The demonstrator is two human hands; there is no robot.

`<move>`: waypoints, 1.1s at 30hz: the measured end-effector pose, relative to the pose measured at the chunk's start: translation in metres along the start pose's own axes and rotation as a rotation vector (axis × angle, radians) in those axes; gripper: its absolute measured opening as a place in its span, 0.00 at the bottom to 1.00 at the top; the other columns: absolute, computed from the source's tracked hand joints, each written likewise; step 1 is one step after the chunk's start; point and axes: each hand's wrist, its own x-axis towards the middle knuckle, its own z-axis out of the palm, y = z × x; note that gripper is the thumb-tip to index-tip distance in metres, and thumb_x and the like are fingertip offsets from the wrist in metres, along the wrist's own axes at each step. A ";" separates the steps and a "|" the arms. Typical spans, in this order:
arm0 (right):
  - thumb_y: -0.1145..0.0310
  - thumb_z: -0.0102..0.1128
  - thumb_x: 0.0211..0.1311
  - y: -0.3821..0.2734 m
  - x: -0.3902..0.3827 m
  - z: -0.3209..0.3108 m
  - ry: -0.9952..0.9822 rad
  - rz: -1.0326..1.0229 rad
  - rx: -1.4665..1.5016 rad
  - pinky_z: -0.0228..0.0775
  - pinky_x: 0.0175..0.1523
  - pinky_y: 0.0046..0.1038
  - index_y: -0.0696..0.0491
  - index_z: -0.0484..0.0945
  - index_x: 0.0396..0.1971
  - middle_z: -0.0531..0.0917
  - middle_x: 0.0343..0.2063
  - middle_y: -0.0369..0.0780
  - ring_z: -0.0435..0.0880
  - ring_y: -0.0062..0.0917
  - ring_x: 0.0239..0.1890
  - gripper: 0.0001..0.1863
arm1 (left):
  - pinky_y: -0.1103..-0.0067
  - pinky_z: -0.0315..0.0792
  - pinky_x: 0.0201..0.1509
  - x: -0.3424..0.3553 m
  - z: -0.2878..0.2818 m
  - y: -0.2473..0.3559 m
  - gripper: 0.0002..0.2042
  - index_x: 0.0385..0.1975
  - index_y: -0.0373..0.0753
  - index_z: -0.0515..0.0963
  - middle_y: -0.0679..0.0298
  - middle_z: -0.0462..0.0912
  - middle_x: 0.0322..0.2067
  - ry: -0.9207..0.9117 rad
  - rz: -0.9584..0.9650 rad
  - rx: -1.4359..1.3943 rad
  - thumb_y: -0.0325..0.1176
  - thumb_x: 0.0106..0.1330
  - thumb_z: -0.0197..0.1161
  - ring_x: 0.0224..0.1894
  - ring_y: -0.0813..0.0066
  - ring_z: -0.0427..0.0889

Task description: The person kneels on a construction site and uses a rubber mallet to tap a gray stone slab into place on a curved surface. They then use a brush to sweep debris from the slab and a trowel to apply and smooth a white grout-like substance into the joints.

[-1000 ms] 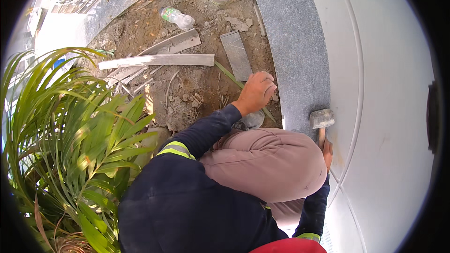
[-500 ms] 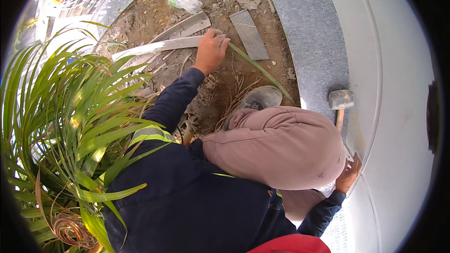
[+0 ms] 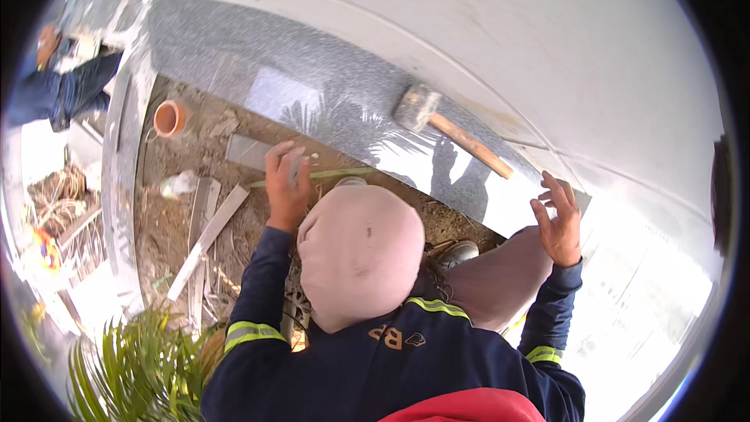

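My left hand (image 3: 287, 185) is raised beside my bent knee, fingers apart, with nothing seen in it. Partly behind it lies a flat grey stone piece (image 3: 247, 151) on the soil, close to a long green leaf strip (image 3: 337, 173). My right hand (image 3: 559, 223) hovers open near the right end of the speckled grey stone ledge (image 3: 211, 43), by the white wall. A mallet (image 3: 472, 146) with a wooden handle and a blocky grey head rests on the ledge between my hands. Left of my left hand, a pale strip (image 3: 209, 241) lies on the soil.
An orange pot (image 3: 169, 118) and a clear plastic bottle (image 3: 180, 184) sit in the dirt bed. Palm fronds (image 3: 141, 371) crowd the lower left. Beyond the bed's left curb (image 3: 119, 180) another person's legs (image 3: 82, 87) show. The white wall (image 3: 539, 39) bounds the far side.
My view has swung to the right. My left hand has come away from the pale strip, and my right hand has lifted off the edge near the wall. Another person now shows at left.
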 end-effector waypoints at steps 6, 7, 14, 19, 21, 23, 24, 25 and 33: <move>0.73 0.70 0.65 0.034 -0.099 -0.059 0.509 0.255 0.135 0.82 0.44 0.27 0.58 0.77 0.63 0.84 0.46 0.44 0.87 0.26 0.39 0.26 | 0.60 0.77 0.56 0.054 0.046 0.032 0.10 0.49 0.31 0.83 0.52 0.79 0.54 -0.103 0.467 0.053 0.28 0.73 0.63 0.53 0.54 0.81; 0.72 0.69 0.66 0.043 -0.120 -0.061 0.646 0.330 0.133 0.82 0.43 0.27 0.58 0.77 0.63 0.84 0.45 0.43 0.86 0.24 0.38 0.25 | 0.60 0.77 0.55 0.064 0.062 0.046 0.11 0.50 0.32 0.82 0.52 0.79 0.54 -0.190 0.607 -0.016 0.28 0.72 0.64 0.53 0.53 0.81; 0.66 0.64 0.70 0.085 -0.357 0.118 0.771 1.175 0.364 0.79 0.39 0.31 0.63 0.83 0.48 0.88 0.28 0.47 0.87 0.30 0.29 0.15 | 0.60 0.76 0.49 0.083 0.134 0.176 0.18 0.55 0.37 0.79 0.51 0.80 0.52 -1.150 1.402 -0.178 0.25 0.65 0.68 0.48 0.51 0.81; 0.62 0.63 0.68 -0.004 -0.481 0.248 0.166 1.256 0.419 0.78 0.46 0.42 0.57 0.85 0.44 0.86 0.34 0.49 0.87 0.47 0.38 0.14 | 0.63 0.75 0.52 0.019 0.206 0.226 0.13 0.51 0.32 0.79 0.51 0.81 0.45 -1.880 1.004 -0.123 0.22 0.67 0.62 0.47 0.47 0.81; 0.62 0.64 0.67 -0.003 -0.497 0.267 0.253 1.410 0.261 0.77 0.48 0.40 0.53 0.84 0.49 0.84 0.40 0.47 0.86 0.45 0.42 0.15 | 0.63 0.77 0.51 -0.040 0.240 0.223 0.15 0.54 0.35 0.78 0.50 0.78 0.46 -1.968 0.984 -0.085 0.24 0.68 0.61 0.50 0.47 0.81; 0.63 0.64 0.68 0.022 -0.506 0.275 0.579 1.568 0.036 0.76 0.50 0.39 0.55 0.82 0.53 0.82 0.45 0.48 0.84 0.44 0.46 0.18 | 0.60 0.73 0.58 -0.105 0.277 0.208 0.17 0.56 0.34 0.75 0.51 0.77 0.48 -1.991 1.083 -0.106 0.27 0.68 0.61 0.54 0.48 0.78; 0.63 0.64 0.68 0.036 -0.523 0.287 0.677 1.566 -0.126 0.76 0.51 0.40 0.57 0.81 0.54 0.81 0.46 0.49 0.84 0.44 0.46 0.18 | 0.60 0.72 0.59 -0.142 0.293 0.203 0.18 0.56 0.34 0.74 0.51 0.77 0.49 -1.983 1.135 -0.121 0.28 0.68 0.62 0.55 0.49 0.77; 0.64 0.63 0.68 0.030 -0.541 0.305 0.633 1.654 -0.073 0.76 0.52 0.40 0.58 0.80 0.54 0.81 0.47 0.50 0.84 0.44 0.46 0.19 | 0.59 0.70 0.60 -0.178 0.305 0.202 0.18 0.56 0.33 0.74 0.51 0.77 0.49 -1.957 1.177 -0.135 0.29 0.67 0.63 0.56 0.49 0.77; 0.64 0.69 0.61 -0.025 -0.553 0.376 0.237 1.722 0.654 0.79 0.48 0.39 0.58 0.83 0.50 0.84 0.46 0.51 0.87 0.46 0.42 0.20 | 0.54 0.59 0.68 -0.325 0.351 0.242 0.25 0.55 0.33 0.71 0.52 0.75 0.52 -1.142 0.714 -0.008 0.38 0.62 0.69 0.60 0.51 0.71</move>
